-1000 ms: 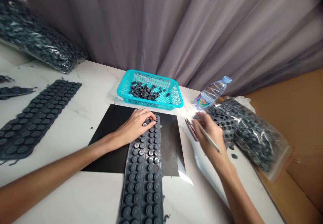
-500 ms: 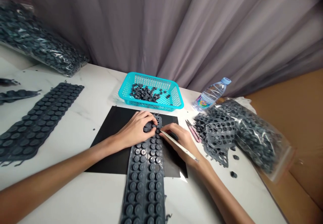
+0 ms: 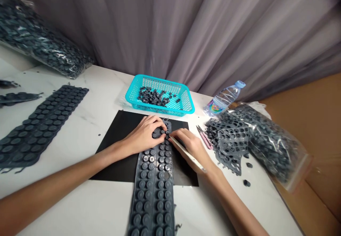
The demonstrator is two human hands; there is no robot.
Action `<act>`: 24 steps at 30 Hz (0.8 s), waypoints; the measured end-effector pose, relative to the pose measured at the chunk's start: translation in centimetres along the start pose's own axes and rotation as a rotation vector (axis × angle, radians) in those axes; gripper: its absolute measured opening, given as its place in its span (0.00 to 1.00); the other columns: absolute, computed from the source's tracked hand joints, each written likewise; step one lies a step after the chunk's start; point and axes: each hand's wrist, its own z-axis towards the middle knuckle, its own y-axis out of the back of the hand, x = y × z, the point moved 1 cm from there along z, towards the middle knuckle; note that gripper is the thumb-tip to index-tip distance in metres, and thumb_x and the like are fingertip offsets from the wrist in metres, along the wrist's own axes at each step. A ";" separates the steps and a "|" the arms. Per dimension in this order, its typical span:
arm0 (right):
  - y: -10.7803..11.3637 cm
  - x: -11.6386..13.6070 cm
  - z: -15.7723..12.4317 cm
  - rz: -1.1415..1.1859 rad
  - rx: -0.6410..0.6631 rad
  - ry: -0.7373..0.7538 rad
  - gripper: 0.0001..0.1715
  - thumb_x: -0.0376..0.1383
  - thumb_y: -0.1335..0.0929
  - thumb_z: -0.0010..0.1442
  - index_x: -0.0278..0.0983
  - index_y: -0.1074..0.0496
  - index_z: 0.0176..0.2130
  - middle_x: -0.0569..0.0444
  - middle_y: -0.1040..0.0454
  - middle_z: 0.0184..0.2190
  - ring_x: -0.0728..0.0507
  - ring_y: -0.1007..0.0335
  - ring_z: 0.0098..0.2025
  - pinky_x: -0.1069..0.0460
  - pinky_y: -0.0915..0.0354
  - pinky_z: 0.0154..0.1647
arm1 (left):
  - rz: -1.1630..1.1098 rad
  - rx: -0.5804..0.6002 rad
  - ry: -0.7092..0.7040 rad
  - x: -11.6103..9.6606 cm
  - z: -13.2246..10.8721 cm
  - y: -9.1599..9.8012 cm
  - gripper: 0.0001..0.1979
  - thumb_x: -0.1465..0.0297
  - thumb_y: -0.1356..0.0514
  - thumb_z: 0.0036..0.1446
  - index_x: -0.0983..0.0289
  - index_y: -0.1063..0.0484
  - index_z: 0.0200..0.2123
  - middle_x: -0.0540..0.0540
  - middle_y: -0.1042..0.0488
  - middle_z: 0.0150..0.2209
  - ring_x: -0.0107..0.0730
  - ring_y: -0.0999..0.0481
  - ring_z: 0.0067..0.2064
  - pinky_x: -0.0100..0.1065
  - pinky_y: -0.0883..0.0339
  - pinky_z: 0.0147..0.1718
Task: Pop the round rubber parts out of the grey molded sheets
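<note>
A long dark grey rubber strip (image 3: pixel 152 193) with rows of round caps runs toward me, its far part over a black mat (image 3: pixel 114 161). My left hand (image 3: pixel 146 131) curls over the far end, thumb and fingers pinched on the strip around its small round pieces. Just to the right, my right hand (image 3: pixel 189 144) is closed around a slim white pointed tool (image 3: pixel 188 155). The tool's tip meets the strip beside my left fingertips; exactly what it touches is too small to tell. One round hole (image 3: pixel 166 175) in the right column shows no cap.
Behind the mat stands a turquoise basket (image 3: pixel 189 106) with loose dark caps. Pink-handled snips (image 3: pixel 205 137), perforated rubber sheets (image 3: pixel 231 140), a water bottle (image 3: pixel 223 97) and a filled bag (image 3: pixel 274 147) lie right. Another strip (image 3: pixel 45 122) and large bag (image 3: pixel 45 40) are left.
The white tool has tilted slightly, its rear end shifting a little left. Both hands keep nearly the same place and grip. The view has shifted slightly.
</note>
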 end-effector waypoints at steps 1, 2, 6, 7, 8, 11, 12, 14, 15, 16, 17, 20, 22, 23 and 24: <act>0.1 0.1 0.1 -0.029 0.003 0.003 0.08 0.38 0.36 0.73 0.39 0.28 0.47 0.49 0.24 0.43 0.40 0.27 0.48 0.47 0.29 0.47 | 0.002 -0.001 -0.001 0.0 0.0 0.0 0.07 0.69 0.38 0.59 0.58 0.26 0.42 0.52 0.26 0.46 0.41 0.28 0.53 0.46 0.37 0.56; 0.1 0.2 0.2 -0.058 0.007 0.011 0.09 0.38 0.36 0.73 0.39 0.28 0.48 0.48 0.24 0.44 0.40 0.27 0.49 0.47 0.29 0.48 | 0.004 -0.001 -0.002 0.0 0.0 0.0 0.07 0.69 0.38 0.59 0.58 0.26 0.42 0.52 0.26 0.46 0.41 0.28 0.53 0.46 0.37 0.55; -0.2 0.1 0.4 -0.209 0.012 0.073 0.14 0.39 0.37 0.74 0.38 0.29 0.55 0.47 0.24 0.47 0.40 0.29 0.50 0.47 0.27 0.47 | 0.009 -0.009 -0.004 0.0 0.0 -0.1 0.06 0.69 0.38 0.59 0.58 0.27 0.42 0.52 0.26 0.46 0.40 0.28 0.53 0.46 0.37 0.55; -0.3 0.0 0.4 -0.260 0.011 0.094 0.15 0.39 0.37 0.74 0.37 0.29 0.55 0.47 0.24 0.47 0.39 0.29 0.49 0.47 0.27 0.46 | 0.009 -0.008 -0.005 0.0 0.0 -0.1 0.06 0.69 0.38 0.59 0.58 0.27 0.42 0.52 0.26 0.46 0.40 0.28 0.53 0.46 0.37 0.55; -0.5 0.0 0.4 -0.312 0.009 0.114 0.15 0.39 0.37 0.74 0.36 0.29 0.54 0.46 0.24 0.46 0.39 0.29 0.49 0.46 0.27 0.44 | 0.010 -0.007 -0.005 0.0 -0.1 -0.1 0.06 0.69 0.38 0.60 0.58 0.27 0.42 0.52 0.26 0.46 0.40 0.28 0.53 0.46 0.37 0.55; -1.1 0.2 0.3 -0.445 0.011 0.179 0.14 0.36 0.38 0.74 0.34 0.29 0.54 0.45 0.24 0.45 0.37 0.29 0.48 0.45 0.27 0.42 | 0.009 -0.005 -0.002 0.1 -0.1 -0.1 0.07 0.68 0.38 0.59 0.58 0.27 0.42 0.52 0.26 0.46 0.40 0.29 0.53 0.46 0.37 0.55; -1.3 0.3 0.3 -0.471 0.019 0.188 0.14 0.35 0.39 0.74 0.34 0.29 0.54 0.44 0.24 0.45 0.37 0.29 0.48 0.45 0.27 0.42 | 0.006 -0.005 -0.001 0.1 0.0 -0.2 0.07 0.68 0.38 0.59 0.58 0.27 0.42 0.52 0.26 0.46 0.41 0.29 0.54 0.46 0.37 0.55; -1.5 0.5 0.4 -0.472 0.023 0.181 0.14 0.34 0.40 0.74 0.34 0.31 0.55 0.43 0.25 0.47 0.36 0.30 0.49 0.44 0.28 0.43 | -0.006 -0.002 0.001 0.3 0.0 -0.3 0.08 0.68 0.37 0.58 0.58 0.26 0.42 0.52 0.26 0.47 0.41 0.29 0.54 0.46 0.37 0.56; -1.5 0.5 0.4 -0.445 0.006 0.155 0.15 0.33 0.41 0.75 0.34 0.31 0.55 0.41 0.26 0.48 0.35 0.30 0.50 0.43 0.28 0.44 | -0.014 0.001 0.003 0.4 0.0 -0.3 0.08 0.68 0.36 0.58 0.58 0.26 0.42 0.52 0.26 0.47 0.42 0.29 0.54 0.46 0.38 0.56; -1.3 0.4 0.5 -0.410 -0.041 0.106 0.16 0.34 0.42 0.75 0.34 0.32 0.56 0.40 0.27 0.49 0.35 0.30 0.51 0.42 0.28 0.45 | -0.022 0.004 0.007 0.5 0.0 -0.4 0.08 0.67 0.36 0.57 0.58 0.26 0.41 0.52 0.25 0.47 0.42 0.29 0.54 0.46 0.38 0.56; -1.0 0.1 0.5 -0.375 -0.115 0.035 0.17 0.35 0.43 0.75 0.34 0.33 0.57 0.39 0.27 0.50 0.35 0.30 0.51 0.42 0.28 0.46 | -0.030 0.007 0.011 0.6 0.0 -0.4 0.08 0.67 0.36 0.57 0.58 0.26 0.41 0.52 0.25 0.47 0.42 0.28 0.53 0.46 0.38 0.56; 0.2 -1.2 0.1 -0.257 -0.327 -0.197 0.18 0.39 0.42 0.76 0.35 0.33 0.58 0.39 0.28 0.50 0.36 0.27 0.47 0.41 0.29 0.46 | -0.046 0.014 0.025 0.8 0.0 -0.4 0.08 0.66 0.35 0.57 0.58 0.25 0.41 0.52 0.25 0.47 0.42 0.28 0.53 0.47 0.38 0.57; 0.8 -1.7 -0.3 -0.119 -0.311 -0.223 0.16 0.41 0.39 0.75 0.37 0.29 0.53 0.44 0.26 0.47 0.39 0.26 0.43 0.43 0.29 0.46 | -0.050 0.013 0.028 0.7 0.0 -0.3 0.08 0.66 0.35 0.57 0.58 0.25 0.41 0.51 0.25 0.47 0.41 0.28 0.53 0.47 0.38 0.57; 0.9 -1.8 -0.4 -0.034 -0.265 -0.192 0.14 0.41 0.37 0.74 0.38 0.28 0.51 0.46 0.25 0.45 0.40 0.26 0.43 0.45 0.29 0.46 | -0.050 0.012 0.028 0.7 0.0 -0.3 0.08 0.66 0.35 0.57 0.58 0.25 0.41 0.51 0.25 0.47 0.41 0.28 0.53 0.47 0.38 0.57; 0.9 -1.6 -0.6 0.048 -0.218 -0.146 0.12 0.41 0.36 0.73 0.39 0.27 0.50 0.48 0.24 0.44 0.41 0.26 0.43 0.46 0.29 0.46 | -0.048 0.012 0.027 0.7 0.0 -0.3 0.08 0.67 0.35 0.57 0.58 0.25 0.41 0.51 0.25 0.47 0.41 0.29 0.53 0.46 0.38 0.57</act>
